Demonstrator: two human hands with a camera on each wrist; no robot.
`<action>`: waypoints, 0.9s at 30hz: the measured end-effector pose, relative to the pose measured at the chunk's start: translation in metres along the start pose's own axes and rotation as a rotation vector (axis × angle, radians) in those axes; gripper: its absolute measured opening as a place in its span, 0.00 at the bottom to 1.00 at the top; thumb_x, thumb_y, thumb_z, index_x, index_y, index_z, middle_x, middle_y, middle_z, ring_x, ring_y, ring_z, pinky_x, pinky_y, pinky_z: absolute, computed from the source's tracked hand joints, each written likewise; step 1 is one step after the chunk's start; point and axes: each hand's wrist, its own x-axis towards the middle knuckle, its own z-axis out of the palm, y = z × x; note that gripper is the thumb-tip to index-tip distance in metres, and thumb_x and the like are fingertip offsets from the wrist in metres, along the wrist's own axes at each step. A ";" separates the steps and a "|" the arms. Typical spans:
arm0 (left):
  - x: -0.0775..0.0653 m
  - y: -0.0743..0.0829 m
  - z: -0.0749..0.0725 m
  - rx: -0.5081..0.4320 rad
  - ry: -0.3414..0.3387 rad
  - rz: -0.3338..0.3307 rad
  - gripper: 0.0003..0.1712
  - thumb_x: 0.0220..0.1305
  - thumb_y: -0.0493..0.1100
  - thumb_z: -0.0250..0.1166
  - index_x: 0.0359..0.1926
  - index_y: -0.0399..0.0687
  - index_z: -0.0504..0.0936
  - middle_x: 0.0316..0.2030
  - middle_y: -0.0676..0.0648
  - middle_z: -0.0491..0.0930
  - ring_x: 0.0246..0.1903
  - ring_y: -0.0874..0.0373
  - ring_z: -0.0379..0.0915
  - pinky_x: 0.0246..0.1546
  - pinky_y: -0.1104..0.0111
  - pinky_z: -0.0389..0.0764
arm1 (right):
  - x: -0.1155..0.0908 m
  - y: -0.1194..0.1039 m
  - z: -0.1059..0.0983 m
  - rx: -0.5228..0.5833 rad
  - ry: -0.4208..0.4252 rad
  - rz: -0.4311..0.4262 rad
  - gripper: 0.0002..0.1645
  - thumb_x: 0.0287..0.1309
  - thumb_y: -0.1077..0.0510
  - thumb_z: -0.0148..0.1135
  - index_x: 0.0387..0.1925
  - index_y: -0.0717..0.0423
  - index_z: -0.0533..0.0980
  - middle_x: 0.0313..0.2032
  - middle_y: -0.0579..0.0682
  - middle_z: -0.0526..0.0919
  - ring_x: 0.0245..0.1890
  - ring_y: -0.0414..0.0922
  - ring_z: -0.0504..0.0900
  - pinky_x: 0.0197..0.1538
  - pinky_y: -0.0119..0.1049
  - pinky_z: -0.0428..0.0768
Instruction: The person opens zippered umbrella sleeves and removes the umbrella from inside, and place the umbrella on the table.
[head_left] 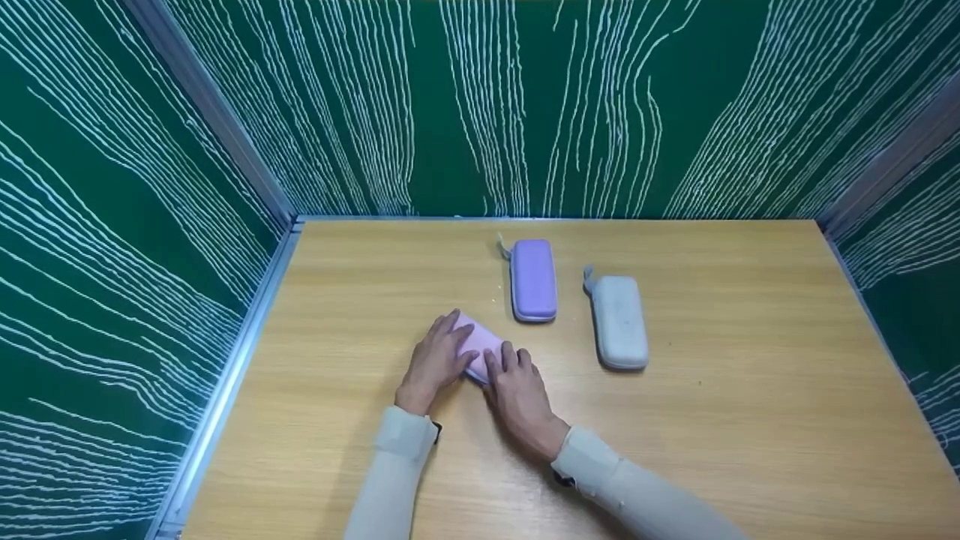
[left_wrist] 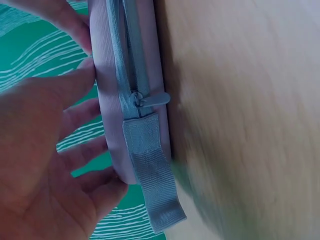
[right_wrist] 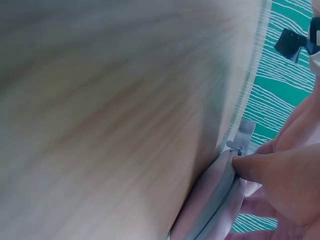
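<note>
Both my hands hold a pale pink zip case (head_left: 481, 348), set at a slant on the wooden table. The left hand (head_left: 436, 356) lies over its left part, fingers bent across the top and round the edge. My right hand (head_left: 520, 391) grips the near right end, its fingertips on the top. In the left wrist view, the grey zip (left_wrist: 131, 65) runs along the side, with its metal pull (left_wrist: 155, 100) close to a grey fabric loop (left_wrist: 155, 180). The right wrist view shows the thumb (right_wrist: 252, 167) pressing near the zip.
Beyond my hands lies a purple zip case (head_left: 534, 280) with a light loop. To its right is a grey zip case (head_left: 621, 322). Green walls (head_left: 442, 165) with wavy white lines surround the table (head_left: 750, 360) at the back and sides.
</note>
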 end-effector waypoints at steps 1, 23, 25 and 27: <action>0.001 -0.001 -0.001 -0.004 -0.005 0.007 0.27 0.71 0.45 0.71 0.67 0.41 0.81 0.76 0.33 0.66 0.74 0.31 0.63 0.70 0.43 0.72 | 0.000 0.000 0.000 -0.001 -0.002 0.001 0.32 0.57 0.54 0.78 0.62 0.60 0.82 0.53 0.65 0.79 0.45 0.60 0.80 0.37 0.47 0.88; 0.018 -0.015 -0.011 -0.147 -0.155 0.136 0.27 0.71 0.38 0.69 0.68 0.37 0.79 0.79 0.36 0.62 0.79 0.36 0.54 0.79 0.51 0.57 | -0.007 -0.013 -0.002 -0.026 0.005 0.017 0.28 0.59 0.54 0.72 0.59 0.62 0.82 0.50 0.67 0.78 0.39 0.58 0.78 0.28 0.44 0.83; 0.019 -0.015 -0.013 -0.154 -0.168 0.140 0.27 0.71 0.38 0.69 0.68 0.37 0.79 0.79 0.36 0.61 0.80 0.37 0.53 0.80 0.50 0.57 | -0.007 -0.014 -0.001 -0.025 0.007 0.020 0.28 0.59 0.54 0.72 0.59 0.62 0.82 0.50 0.67 0.78 0.40 0.58 0.78 0.28 0.44 0.82; 0.020 -0.014 -0.015 -0.159 -0.181 0.147 0.27 0.71 0.38 0.69 0.68 0.38 0.79 0.79 0.36 0.61 0.80 0.36 0.52 0.80 0.50 0.57 | -0.008 -0.016 -0.001 -0.028 0.009 0.023 0.28 0.59 0.54 0.71 0.59 0.63 0.81 0.49 0.66 0.77 0.40 0.58 0.77 0.28 0.44 0.82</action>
